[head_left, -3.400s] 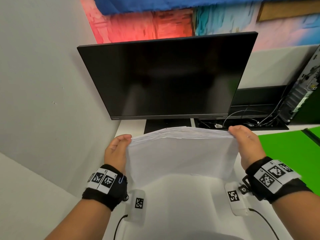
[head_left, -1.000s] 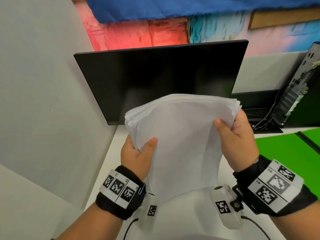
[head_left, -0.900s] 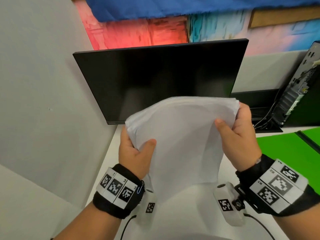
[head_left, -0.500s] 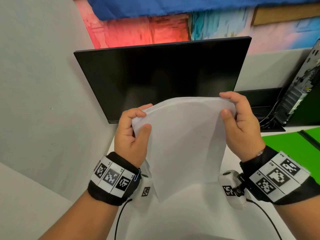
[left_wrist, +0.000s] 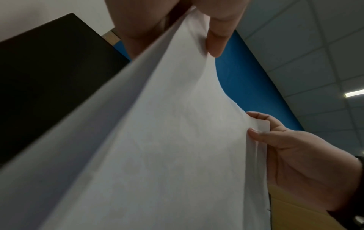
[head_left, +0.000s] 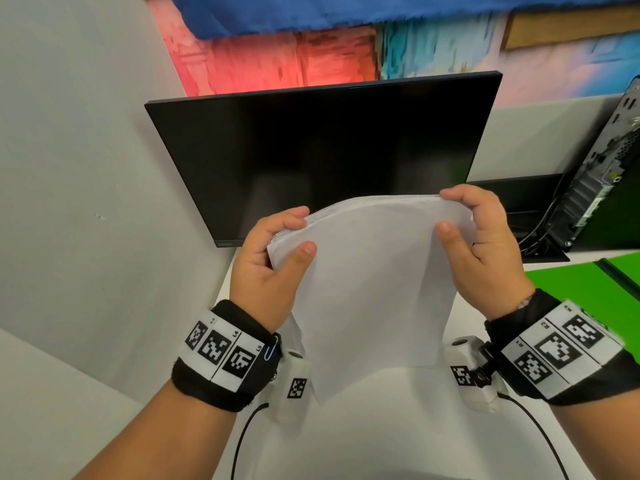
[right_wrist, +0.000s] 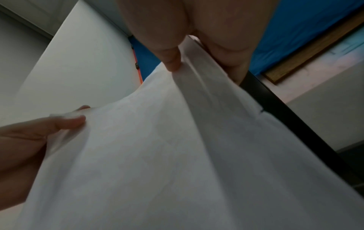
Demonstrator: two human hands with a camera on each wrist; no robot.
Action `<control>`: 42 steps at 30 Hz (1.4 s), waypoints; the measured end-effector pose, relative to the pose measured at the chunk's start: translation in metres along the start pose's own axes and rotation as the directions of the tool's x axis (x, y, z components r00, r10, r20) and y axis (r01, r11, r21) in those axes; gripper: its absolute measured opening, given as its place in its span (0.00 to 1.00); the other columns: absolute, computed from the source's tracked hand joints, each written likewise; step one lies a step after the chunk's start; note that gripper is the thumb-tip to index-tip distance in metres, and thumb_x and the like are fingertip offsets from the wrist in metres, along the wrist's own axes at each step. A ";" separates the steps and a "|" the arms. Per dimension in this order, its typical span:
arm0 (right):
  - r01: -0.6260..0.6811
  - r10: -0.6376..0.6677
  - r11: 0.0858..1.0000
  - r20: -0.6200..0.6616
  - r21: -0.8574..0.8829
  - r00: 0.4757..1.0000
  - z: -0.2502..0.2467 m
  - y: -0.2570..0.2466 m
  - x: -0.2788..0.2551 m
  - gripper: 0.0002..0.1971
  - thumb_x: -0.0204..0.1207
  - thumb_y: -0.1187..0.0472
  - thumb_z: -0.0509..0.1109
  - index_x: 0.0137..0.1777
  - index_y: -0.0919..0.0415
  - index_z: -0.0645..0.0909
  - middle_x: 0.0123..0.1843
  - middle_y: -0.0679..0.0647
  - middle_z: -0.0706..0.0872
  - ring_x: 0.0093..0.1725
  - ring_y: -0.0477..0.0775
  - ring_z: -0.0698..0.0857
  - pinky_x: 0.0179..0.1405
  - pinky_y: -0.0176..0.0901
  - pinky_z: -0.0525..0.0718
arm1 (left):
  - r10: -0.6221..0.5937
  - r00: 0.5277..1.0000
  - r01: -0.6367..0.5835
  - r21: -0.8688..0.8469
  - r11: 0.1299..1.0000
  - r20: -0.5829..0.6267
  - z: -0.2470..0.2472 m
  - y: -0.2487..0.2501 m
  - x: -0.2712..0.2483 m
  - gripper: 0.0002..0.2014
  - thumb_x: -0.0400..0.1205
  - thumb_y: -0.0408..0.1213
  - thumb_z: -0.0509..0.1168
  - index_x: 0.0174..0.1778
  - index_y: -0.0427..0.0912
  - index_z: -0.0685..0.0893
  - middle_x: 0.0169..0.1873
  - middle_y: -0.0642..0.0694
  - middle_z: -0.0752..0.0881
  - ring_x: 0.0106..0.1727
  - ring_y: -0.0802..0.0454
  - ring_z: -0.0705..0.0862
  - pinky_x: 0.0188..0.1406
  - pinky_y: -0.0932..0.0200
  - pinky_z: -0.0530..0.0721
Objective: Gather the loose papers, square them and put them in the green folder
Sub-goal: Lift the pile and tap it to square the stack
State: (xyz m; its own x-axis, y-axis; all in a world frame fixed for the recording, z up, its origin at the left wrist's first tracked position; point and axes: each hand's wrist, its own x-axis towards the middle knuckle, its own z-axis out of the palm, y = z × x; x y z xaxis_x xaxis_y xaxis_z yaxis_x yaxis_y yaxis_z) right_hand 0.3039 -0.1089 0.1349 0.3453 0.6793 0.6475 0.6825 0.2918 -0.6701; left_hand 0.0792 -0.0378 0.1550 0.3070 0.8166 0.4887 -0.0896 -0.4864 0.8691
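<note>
A stack of white papers (head_left: pixel 370 285) stands upright on end above the white desk, bowed at the top. My left hand (head_left: pixel 273 258) pinches its upper left corner, thumb in front and fingers curled over the top edge. At the upper right corner my right hand (head_left: pixel 481 244) grips it the same way. The left wrist view shows the papers (left_wrist: pixel 167 147) from below with the left thumb on them; in the right wrist view the sheets (right_wrist: pixel 177 155) fan slightly at the edge. The green folder (head_left: pixel 588 292) lies flat at the right.
A black monitor (head_left: pixel 329 154) stands right behind the papers. To the right are a computer case (head_left: pixel 602 174) and cables (head_left: pixel 540 233). A grey wall (head_left: pixel 86 202) closes the left side. The white desk (head_left: pixel 381 427) stretches below my hands.
The stack went from lying low and wide to standing upright. Over the last second both hands slid up from its sides to its top corners, fingers curling over the top edge.
</note>
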 end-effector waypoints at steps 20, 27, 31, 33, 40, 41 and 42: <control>-0.290 0.379 0.829 -0.098 0.478 0.920 0.014 -0.038 0.003 0.15 0.62 0.55 0.70 0.47 0.41 0.72 0.43 0.44 0.80 0.38 0.38 0.81 0.39 0.31 0.80 | -0.091 0.989 0.081 -0.087 0.993 -0.118 0.011 0.009 0.003 0.22 0.64 0.47 0.69 0.54 0.63 0.75 0.52 0.54 0.87 0.53 0.56 0.88 0.44 0.64 0.86; -0.399 0.525 0.746 -0.104 0.533 0.845 0.010 -0.034 0.019 0.05 0.63 0.50 0.64 0.39 0.46 0.76 0.42 0.49 0.79 0.45 0.52 0.78 0.50 0.51 0.78 | -0.257 0.924 0.221 -0.154 0.963 -0.282 0.014 0.008 0.018 0.07 0.73 0.42 0.65 0.45 0.58 0.80 0.50 0.48 0.89 0.50 0.51 0.88 0.45 0.56 0.84; -0.448 0.575 0.715 -0.086 0.536 0.814 0.008 -0.033 0.027 0.06 0.62 0.56 0.60 0.38 0.46 0.76 0.49 0.55 0.81 0.51 0.56 0.79 0.60 0.56 0.78 | -0.272 0.925 0.242 -0.140 0.960 -0.265 0.015 0.009 0.024 0.10 0.76 0.35 0.61 0.35 0.55 0.83 0.46 0.50 0.90 0.52 0.49 0.88 0.51 0.51 0.85; -0.450 0.567 0.723 -0.079 0.524 0.820 0.007 -0.033 0.028 0.05 0.65 0.56 0.60 0.39 0.46 0.75 0.48 0.54 0.81 0.50 0.54 0.79 0.57 0.54 0.79 | -0.254 0.936 0.232 -0.116 0.966 -0.242 0.015 0.009 0.025 0.08 0.75 0.37 0.63 0.34 0.55 0.83 0.46 0.50 0.90 0.52 0.49 0.87 0.52 0.50 0.85; -0.390 0.394 0.758 0.108 0.523 0.913 -0.002 -0.001 0.012 0.30 0.53 0.42 0.78 0.56 0.45 0.74 0.55 0.53 0.82 0.47 0.45 0.86 0.40 0.36 0.85 | -0.329 0.944 0.327 -0.042 0.944 -0.025 0.005 -0.012 0.019 0.16 0.64 0.40 0.78 0.43 0.56 0.82 0.43 0.52 0.87 0.47 0.50 0.88 0.41 0.57 0.89; -0.419 0.392 0.751 0.167 0.510 0.905 -0.002 0.005 0.006 0.37 0.48 0.42 0.83 0.59 0.49 0.76 0.55 0.52 0.85 0.49 0.45 0.88 0.41 0.37 0.87 | -0.376 0.926 0.375 -0.057 0.925 -0.020 0.005 -0.014 0.018 0.14 0.67 0.36 0.77 0.43 0.54 0.83 0.44 0.50 0.88 0.48 0.47 0.88 0.44 0.54 0.89; -0.459 0.410 0.730 0.212 0.506 0.887 0.001 0.009 0.001 0.40 0.45 0.43 0.85 0.60 0.52 0.79 0.54 0.52 0.89 0.50 0.48 0.89 0.42 0.39 0.88 | -0.406 0.914 0.404 -0.056 0.913 -0.020 0.006 -0.015 0.016 0.12 0.69 0.33 0.75 0.42 0.53 0.83 0.44 0.49 0.88 0.49 0.45 0.88 0.46 0.51 0.89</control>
State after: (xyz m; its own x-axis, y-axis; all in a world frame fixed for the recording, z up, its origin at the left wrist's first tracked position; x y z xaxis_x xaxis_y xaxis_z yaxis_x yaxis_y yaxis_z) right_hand 0.3096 -0.1055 0.1292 0.4491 0.8653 0.2227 0.0143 0.2423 -0.9701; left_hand 0.0913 -0.0192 0.1499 0.2976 0.9499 0.0952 -0.0103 -0.0966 0.9953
